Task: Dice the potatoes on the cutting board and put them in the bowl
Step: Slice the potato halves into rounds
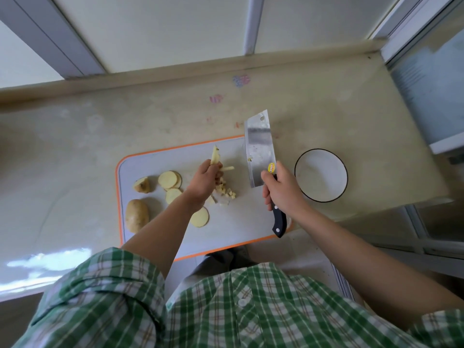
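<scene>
Right now the left hand pinches a few potato strips over the cutting board at centre frame, prob. to line them up for cross-cuts. The right hand is wrapped tight round the cleaver handle, blade raised & flat side up, clear of the fingers. A small pile of cubes sits just below the left hand. Slices & a whole potato wait at the board's left. The bowl, right of frame on the desk, holds nothing yet but is close enough for scooping.
</scene>
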Motion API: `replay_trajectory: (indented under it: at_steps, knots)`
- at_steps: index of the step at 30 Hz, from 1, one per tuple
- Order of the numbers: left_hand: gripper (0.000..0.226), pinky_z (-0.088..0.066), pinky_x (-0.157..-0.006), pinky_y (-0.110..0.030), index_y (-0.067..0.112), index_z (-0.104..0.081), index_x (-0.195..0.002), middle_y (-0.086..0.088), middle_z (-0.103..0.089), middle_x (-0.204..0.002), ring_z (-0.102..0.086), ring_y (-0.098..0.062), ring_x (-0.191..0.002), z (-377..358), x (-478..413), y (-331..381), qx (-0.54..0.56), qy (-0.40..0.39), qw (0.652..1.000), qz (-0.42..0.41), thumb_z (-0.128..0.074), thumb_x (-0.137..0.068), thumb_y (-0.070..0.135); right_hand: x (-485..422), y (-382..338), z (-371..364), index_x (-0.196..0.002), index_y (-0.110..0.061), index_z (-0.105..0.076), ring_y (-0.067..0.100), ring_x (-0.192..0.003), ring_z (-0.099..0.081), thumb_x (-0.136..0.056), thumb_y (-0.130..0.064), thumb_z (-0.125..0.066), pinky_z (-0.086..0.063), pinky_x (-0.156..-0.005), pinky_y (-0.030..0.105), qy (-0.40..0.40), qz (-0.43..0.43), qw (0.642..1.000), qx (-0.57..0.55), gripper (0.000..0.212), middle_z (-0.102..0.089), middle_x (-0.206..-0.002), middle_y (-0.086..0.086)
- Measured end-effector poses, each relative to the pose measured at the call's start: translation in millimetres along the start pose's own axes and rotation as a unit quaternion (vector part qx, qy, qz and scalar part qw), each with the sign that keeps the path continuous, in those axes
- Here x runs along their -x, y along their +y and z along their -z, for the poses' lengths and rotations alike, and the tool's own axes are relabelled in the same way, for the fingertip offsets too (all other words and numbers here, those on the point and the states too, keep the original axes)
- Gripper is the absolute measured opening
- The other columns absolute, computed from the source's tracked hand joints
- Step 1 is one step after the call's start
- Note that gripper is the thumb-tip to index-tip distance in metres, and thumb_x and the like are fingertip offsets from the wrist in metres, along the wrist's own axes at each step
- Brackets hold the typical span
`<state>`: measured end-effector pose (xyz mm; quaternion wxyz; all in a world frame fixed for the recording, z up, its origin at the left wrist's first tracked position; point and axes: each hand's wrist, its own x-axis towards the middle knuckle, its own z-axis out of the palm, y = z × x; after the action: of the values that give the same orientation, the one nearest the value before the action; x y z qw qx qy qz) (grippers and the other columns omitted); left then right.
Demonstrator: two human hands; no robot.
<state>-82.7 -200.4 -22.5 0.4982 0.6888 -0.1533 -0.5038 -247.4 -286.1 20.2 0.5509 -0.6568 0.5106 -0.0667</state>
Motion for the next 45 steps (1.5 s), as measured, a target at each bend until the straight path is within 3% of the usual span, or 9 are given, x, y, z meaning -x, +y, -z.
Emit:
replay_trajectory:
  at_steps: [13, 19, 23, 29, 33, 35, 39, 41, 45]
  knots:
    - [0.023, -0.033, -0.047, -0.011, 0.017, -0.047, -0.082, 0.002, -0.04, -0.07, -0.036, -0.008, -0.061, 52.1, 36.4, -15.0, 0.092, 0.229, 0.969, 0.006, -0.036, -0.101, 0.011, 21.2, 12.0, -84.4, -0.084, -0.013, -0.035, 0.022, -0.04, -0.045, -0.097, -0.015, -0.04, -0.044, -0.038, 0.034, -0.132, 0.059, 0.984, 0.107, 0.014, -0.049, -0.061, 0.017]
    - [0.024, -0.031, -0.055, -0.019, 0.016, -0.043, -0.079, 0.001, -0.037, -0.068, -0.033, -0.009, -0.059, 51.3, 45.0, -26.6, 0.098, 0.221, 0.97, 0.001, -0.035, -0.1, 0.008, 17.0, 25.7, -92.6, -0.088, -0.014, -0.037, 0.047, -0.069, -0.059, -0.096, -0.019, -0.043, -0.049, -0.062, 0.058, -0.096, 0.118, 0.964, 0.22, 0.011, -0.05, -0.071, 0.015]
    - [0.023, -0.029, -0.056, -0.02, 0.016, -0.045, -0.081, 0.001, -0.037, -0.068, -0.033, -0.009, -0.061, 45.2, 43.8, -29.5, 0.067, 0.202, 0.977, 0.001, -0.033, -0.099, 0.006, 9.2, 37.6, -67.3, -0.085, -0.016, -0.035, 0.046, -0.065, -0.059, -0.096, -0.021, -0.041, -0.049, -0.058, 0.058, -0.052, 0.105, 0.963, 0.241, 0.013, -0.057, -0.071, 0.022]
    - [0.015, -0.031, -0.057, -0.026, 0.016, -0.049, -0.088, 0.002, -0.043, -0.073, -0.038, -0.012, -0.065, 20.8, 32.4, -37.3, -0.014, 0.181, 0.983, 0.01, -0.04, -0.1, 0.013, -2.4, 50.4, -20.3, -0.079, -0.025, -0.031, 0.039, -0.056, -0.06, -0.096, -0.029, -0.037, -0.052, -0.051, 0.055, 0.015, 0.043, 0.971, 0.234, 0.018, -0.053, -0.065, 0.012]
    - [0.013, -0.032, -0.063, -0.032, 0.009, -0.049, -0.1, -0.01, -0.054, -0.08, -0.049, -0.029, -0.078, 2.0, 24.1, -38.9, -0.137, 0.142, 0.98, 0.0, -0.039, -0.101, 0.016, 2.8, 39.3, -12.6, -0.079, -0.019, -0.034, 0.034, -0.044, -0.056, -0.097, -0.025, -0.039, -0.05, -0.043, 0.052, 0.002, 0.031, 0.981, 0.19, 0.02, -0.055, -0.06, 0.015]
    - [0.019, -0.034, -0.069, -0.037, 0.003, -0.049, -0.108, -0.024, -0.059, -0.099, -0.053, -0.039, -0.094, -0.6, 21.9, -39.3, -0.297, 0.119, 0.947, -0.013, -0.039, -0.101, 0.017, 4.8, 34.9, -15.4, -0.084, -0.014, -0.036, 0.034, -0.045, -0.056, -0.097, -0.024, -0.04, -0.05, -0.043, 0.051, -0.003, 0.033, 0.985, 0.172, 0.017, -0.056, -0.062, 0.015]
    - [0.026, -0.036, -0.082, -0.041, 0.008, -0.047, -0.119, -0.017, -0.06, -0.114, -0.046, -0.035, -0.108, 2.9, 25.7, -39.0, -0.583, 0.062, 0.803, -0.107, -0.043, -0.097, 0.021, 4.7, 35.4, -19.0, -0.087, -0.011, -0.036, 0.026, -0.043, -0.05, -0.097, -0.022, -0.04, -0.049, -0.044, 0.045, -0.011, 0.019, 0.992, 0.124, 0.016, -0.052, -0.061, 0.013]
    - [0.031, -0.036, -0.085, -0.038, 0.013, -0.046, -0.121, -0.01, -0.059, -0.115, -0.046, -0.032, -0.11, 5.1, 28.4, -37.9, -0.625, 0.061, 0.766, -0.137, -0.049, -0.093, 0.027, 5.0, 36.3, -18.3, -0.086, -0.011, -0.037, 0.024, -0.043, -0.047, -0.097, -0.023, -0.041, -0.049, -0.044, 0.042, -0.013, 0.01, 0.994, 0.107, 0.016, -0.051, -0.062, 0.012]
    - [0.049, -0.035, -0.09, -0.035, 0.018, -0.045, -0.125, -0.005, -0.055, -0.118, -0.044, -0.028, -0.113, 12.3, 30.3, -36.0, -0.656, 0.06, 0.737, -0.15, -0.061, -0.085, 0.038, 5.8, 34.5, -14.5, -0.082, -0.016, -0.039, 0.021, -0.044, -0.048, -0.099, -0.023, -0.042, -0.049, -0.043, 0.037, -0.013, 0.022, 0.993, 0.114, 0.018, -0.053, -0.063, 0.01]
